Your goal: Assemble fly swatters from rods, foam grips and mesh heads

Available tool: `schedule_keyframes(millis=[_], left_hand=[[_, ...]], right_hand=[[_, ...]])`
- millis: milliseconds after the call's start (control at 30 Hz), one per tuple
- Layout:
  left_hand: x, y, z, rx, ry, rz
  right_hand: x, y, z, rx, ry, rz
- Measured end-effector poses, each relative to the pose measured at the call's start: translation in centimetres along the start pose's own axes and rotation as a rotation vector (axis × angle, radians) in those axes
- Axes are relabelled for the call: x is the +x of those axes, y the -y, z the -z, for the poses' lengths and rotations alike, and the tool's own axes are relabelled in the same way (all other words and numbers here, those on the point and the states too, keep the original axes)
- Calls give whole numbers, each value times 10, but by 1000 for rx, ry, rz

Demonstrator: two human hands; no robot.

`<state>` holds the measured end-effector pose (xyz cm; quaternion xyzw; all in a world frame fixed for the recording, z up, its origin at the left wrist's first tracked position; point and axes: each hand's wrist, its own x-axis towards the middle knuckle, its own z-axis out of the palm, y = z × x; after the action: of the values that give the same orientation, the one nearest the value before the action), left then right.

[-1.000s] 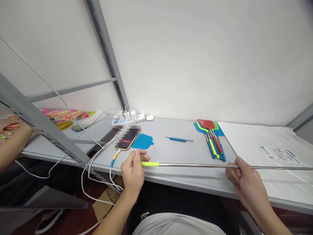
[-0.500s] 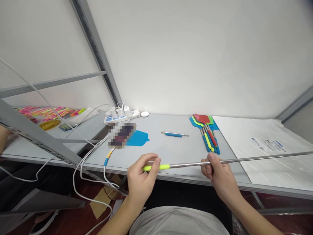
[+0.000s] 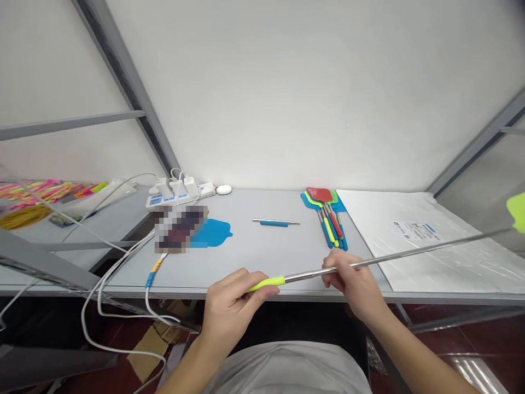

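Note:
A telescopic fly swatter (image 3: 410, 251) is stretched out long across my front, its steel rod rising to the right. Its yellow-green paddle shows in part at the right edge. My left hand (image 3: 232, 306) is closed around the yellow-green grip, and my right hand (image 3: 355, 284) is closed on the metal rod. Beyond my right hand lies a pile of shortened fly swatters (image 3: 328, 219) with red, green, yellow and blue heads. A blue handle with a metal rod (image 3: 274, 223) lies mid-table. To the left, a blue swatter head (image 3: 215, 232) lies flat.
A pixelated object (image 3: 180, 230) partly covers the blue head. Behind it are a power strip (image 3: 205, 191) with chargers and a white mouse-shaped object (image 3: 223, 189). White cables (image 3: 102, 306) hang over the table edge. A white packing sheet (image 3: 381, 230) lies right; metal shelf posts (image 3: 135, 82) stand left.
The view has turned to the right. The swatter's far end now tilts higher, and its yellow-green paddle has come into view. Both hands keep their hold.

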<state>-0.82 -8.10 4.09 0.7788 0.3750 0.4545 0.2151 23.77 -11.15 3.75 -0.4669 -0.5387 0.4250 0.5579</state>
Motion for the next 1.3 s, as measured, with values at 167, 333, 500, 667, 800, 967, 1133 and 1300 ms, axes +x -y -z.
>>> schedule_keyframes(millis=[167,333,500,667,800,967,1133,1300], left_hand=[[2,9,12,6,-32,25],[4,15,10,9,-47,40],[1,13,2,4,-96,110],[-2,-5,-9,-24,30,128],[-3,-7,-11,-33,56,137],[-3,11,-2,10,33,90],[-1,24,7,42,-18,99],[4,36,10,51,-58,126]], right_hand=[[-5,-4,27,-29,-110,48],[-2,1,25,-143,-85,12],[-2,1,15,-126,-37,92],[-10,1,-6,-69,150,89],[-13,2,-9,-114,164,65],[-13,-6,13,-101,129,76],[-7,-17,30,37,-95,81],[2,-18,25,256,-214,28]])
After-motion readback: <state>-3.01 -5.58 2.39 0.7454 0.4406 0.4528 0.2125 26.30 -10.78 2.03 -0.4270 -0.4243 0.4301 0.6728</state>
